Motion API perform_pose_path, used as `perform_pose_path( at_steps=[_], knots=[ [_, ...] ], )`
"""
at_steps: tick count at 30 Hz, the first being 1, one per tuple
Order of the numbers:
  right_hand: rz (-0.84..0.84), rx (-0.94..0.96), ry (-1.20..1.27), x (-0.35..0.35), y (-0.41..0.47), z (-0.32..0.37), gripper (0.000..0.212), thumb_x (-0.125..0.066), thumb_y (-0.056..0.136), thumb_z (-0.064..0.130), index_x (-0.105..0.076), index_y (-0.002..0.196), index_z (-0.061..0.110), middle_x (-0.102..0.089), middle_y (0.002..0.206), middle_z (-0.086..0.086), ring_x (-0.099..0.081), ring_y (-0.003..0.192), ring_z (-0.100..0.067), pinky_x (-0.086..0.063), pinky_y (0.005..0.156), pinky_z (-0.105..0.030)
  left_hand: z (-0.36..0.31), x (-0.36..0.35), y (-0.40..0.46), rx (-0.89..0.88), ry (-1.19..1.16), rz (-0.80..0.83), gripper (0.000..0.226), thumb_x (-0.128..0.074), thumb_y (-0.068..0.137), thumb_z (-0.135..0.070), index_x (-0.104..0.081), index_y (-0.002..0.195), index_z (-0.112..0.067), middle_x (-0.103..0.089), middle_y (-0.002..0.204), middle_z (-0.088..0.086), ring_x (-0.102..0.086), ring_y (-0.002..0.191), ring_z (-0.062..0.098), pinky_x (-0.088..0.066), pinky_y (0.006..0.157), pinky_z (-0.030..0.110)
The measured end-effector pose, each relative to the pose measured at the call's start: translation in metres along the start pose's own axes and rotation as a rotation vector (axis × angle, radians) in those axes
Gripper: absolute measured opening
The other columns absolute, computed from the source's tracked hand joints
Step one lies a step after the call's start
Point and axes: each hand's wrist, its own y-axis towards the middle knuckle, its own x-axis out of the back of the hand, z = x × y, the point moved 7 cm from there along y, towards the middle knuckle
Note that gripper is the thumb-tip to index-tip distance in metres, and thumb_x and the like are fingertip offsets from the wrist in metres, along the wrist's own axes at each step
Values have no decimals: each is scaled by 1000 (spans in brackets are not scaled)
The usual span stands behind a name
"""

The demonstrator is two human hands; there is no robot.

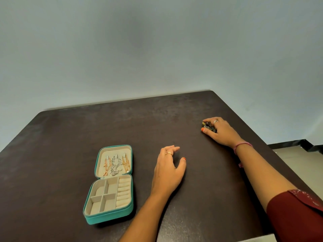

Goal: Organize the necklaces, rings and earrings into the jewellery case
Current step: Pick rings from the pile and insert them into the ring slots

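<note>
Jewellery case (108,203) lies left; jewellery pile (208,126), perhaps earrings, far right.

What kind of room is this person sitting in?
Probably a plain room at home: a dark table set against a bare pale wall, with a teal jewellery case lying open on it.

Dim, even indoor light; soft sheen on the dark table (122,123), faint shadows beneath the forearms, wide-angle bending at the frame's edges, slight softness overall
</note>
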Motion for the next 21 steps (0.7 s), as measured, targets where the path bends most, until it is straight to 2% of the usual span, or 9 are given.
perform_pose_path(
  at_steps=[6, 12, 15, 21],
  knots=[
    [40, 86, -12, -4, -33, 21, 44, -54, 89, 51, -51, 129, 33, -47, 133, 1, -45, 123, -19, -36, 104, -32, -3, 0, 0, 8, 23, 13, 36, -55, 90, -32, -52, 126, -28, -42, 130, -17, -44, 120, 2, -40, 98, 25],
    [82, 118, -25, -10, -71, 44, 44, -54, 89, 52, -49, 130, 36, -40, 142, 2, -41, 128, -17, -31, 101, -26, -7, -2, 0, -7, 41, 24, 36, -55, 90, -33, -53, 126, -26, -44, 130, -14, -44, 122, 4, -39, 99, 26],
    [100, 142, -22, -16, -90, 57, 44, -54, 88, 54, -48, 129, 38, -37, 145, 4, -40, 129, -16, -32, 102, -28, -6, 0, -1, -17, 18, 14, 35, -56, 90, -32, -54, 124, -26, -46, 126, -14, -45, 119, 3, -39, 97, 23],
    [129, 199, 18, -24, -125, 81, 48, -56, 84, 58, -47, 129, 42, -32, 148, 8, -35, 134, -12, -29, 109, -29, -10, 2, -2, -57, -96, -17, 27, -52, 93, -22, -58, 119, -23, -51, 120, -10, -51, 112, 8, -44, 99, 32]
  ],
)
